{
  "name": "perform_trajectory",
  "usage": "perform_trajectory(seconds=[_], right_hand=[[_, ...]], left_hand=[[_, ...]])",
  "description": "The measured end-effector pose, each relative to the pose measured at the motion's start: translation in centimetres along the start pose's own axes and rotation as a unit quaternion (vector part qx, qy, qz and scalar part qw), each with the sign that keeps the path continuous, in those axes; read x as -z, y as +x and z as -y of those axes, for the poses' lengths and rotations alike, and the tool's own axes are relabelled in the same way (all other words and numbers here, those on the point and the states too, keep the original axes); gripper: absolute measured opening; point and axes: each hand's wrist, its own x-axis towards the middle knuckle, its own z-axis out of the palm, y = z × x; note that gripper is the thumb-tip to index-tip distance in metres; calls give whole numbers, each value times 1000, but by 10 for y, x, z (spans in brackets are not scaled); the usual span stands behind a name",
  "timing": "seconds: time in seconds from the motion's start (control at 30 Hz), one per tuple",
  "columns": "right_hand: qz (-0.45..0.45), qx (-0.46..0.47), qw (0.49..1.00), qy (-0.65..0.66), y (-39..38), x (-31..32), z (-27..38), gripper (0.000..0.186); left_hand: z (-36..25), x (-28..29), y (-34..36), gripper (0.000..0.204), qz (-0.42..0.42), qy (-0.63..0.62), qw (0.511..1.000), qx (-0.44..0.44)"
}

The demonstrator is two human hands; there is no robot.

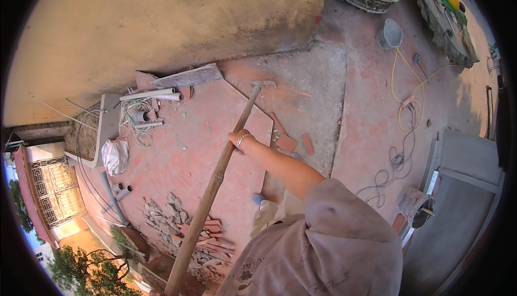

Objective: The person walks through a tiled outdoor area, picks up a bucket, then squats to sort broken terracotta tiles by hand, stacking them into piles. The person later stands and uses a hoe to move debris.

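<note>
My right hand (pixel 238 141) is closed around the long wooden handle of a hoe (pixel 218 172), with a bracelet at the wrist. The handle slants from the lower edge up to the middle of the view. Its narrow metal head (pixel 262 84) rests on bare grey concrete beside the edge of the red paving (pixel 215 118). A sliver of what looks like my left hand (pixel 155 293) shows by the near end of the handle; its fingers are hidden. Broken red tile pieces (pixel 286 143) lie to the right of the handle.
Rubble (pixel 164 215) and stacked tile pieces (pixel 212 237) lie left of my body. A stone slab (pixel 188 76), pipes and coiled hose lie along the yellow wall (pixel 177 16). To the right are a grey bucket (pixel 390 34), yellow cord (pixel 399 114), dark cable and a paint-stained bucket (pixel 412 205).
</note>
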Motion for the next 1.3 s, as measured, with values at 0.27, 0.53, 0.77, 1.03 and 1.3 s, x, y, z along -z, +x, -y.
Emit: perform_trajectory(seconds=[0.27, 0.53, 0.77, 1.03, 1.3], right_hand=[[31, -84, 987, 132, -83, -8, -69, 24], [-82, 28, 968, 236, -84, 117, -51, 26], [-185, 92, 910, 359, -30, 252, -23, 29], [-207, 13, 955, 212, -34, 190, -86, 28], [-110, -38, 961, 250, -89, 22, -189, 28]], left_hand=[[22, -13, 17, 50, 35, -66, 997, 0], [53, -41, 16, 49, 43, -166, 985, 22], [116, -59, -14, 60, 147, -93, 975, 139], [82, -29, -51, 69, -26, -118, 987, 102], [32, 136, -74, 68, 85, -193, 975, 70]])
